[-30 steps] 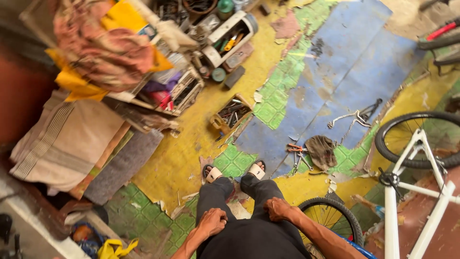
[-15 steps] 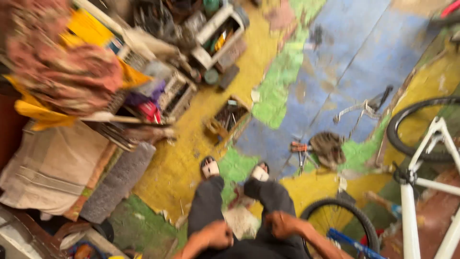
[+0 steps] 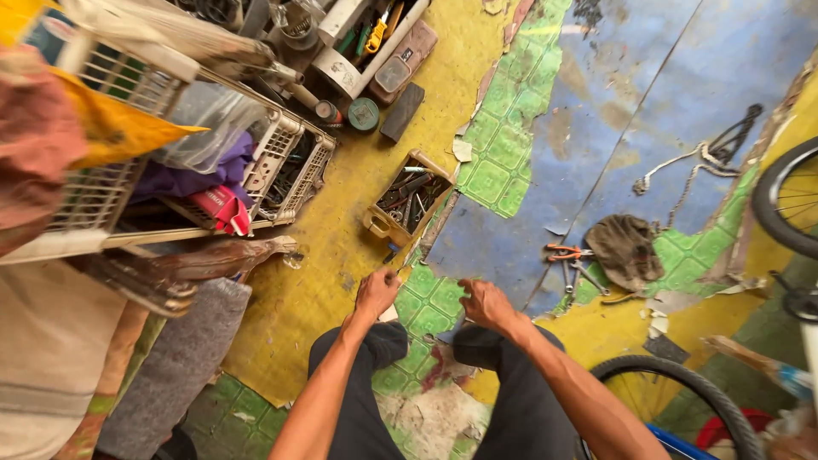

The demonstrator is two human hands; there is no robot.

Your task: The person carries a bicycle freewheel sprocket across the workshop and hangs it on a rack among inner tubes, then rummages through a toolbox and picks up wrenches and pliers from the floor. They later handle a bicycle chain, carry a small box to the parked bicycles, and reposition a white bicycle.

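left hand (image 3: pixel 376 292) is curled in a loose fist, can't tell if it's gripping anything, right hand (image 3: pixel 482 301) half-open and empty beside it, and the yellow tool tray (image 3: pixel 410 199) sits just ahead and slightly left-hand side, long axis running diagonally away, crammed with dark greasy wrenches.

On the floor (image 3: pixel 341 281), an open tool box (image 3: pixel 409 198) sits just ahead of the left hand (image 3: pixel 376 292) and the right hand (image 3: pixel 484 301), which hang side by side above the knees. To the right of the box lie pliers (image 3: pixel 567 252), with a rag (image 3: pixel 625 247) just beside them and a chain (image 3: pixel 682 175) farther off. A wire basket (image 3: pixel 285 166) stands left of the box. A wheel (image 3: pixel 682 396) lies at the lower right, another wheel (image 3: pixel 788 200) at the right edge.
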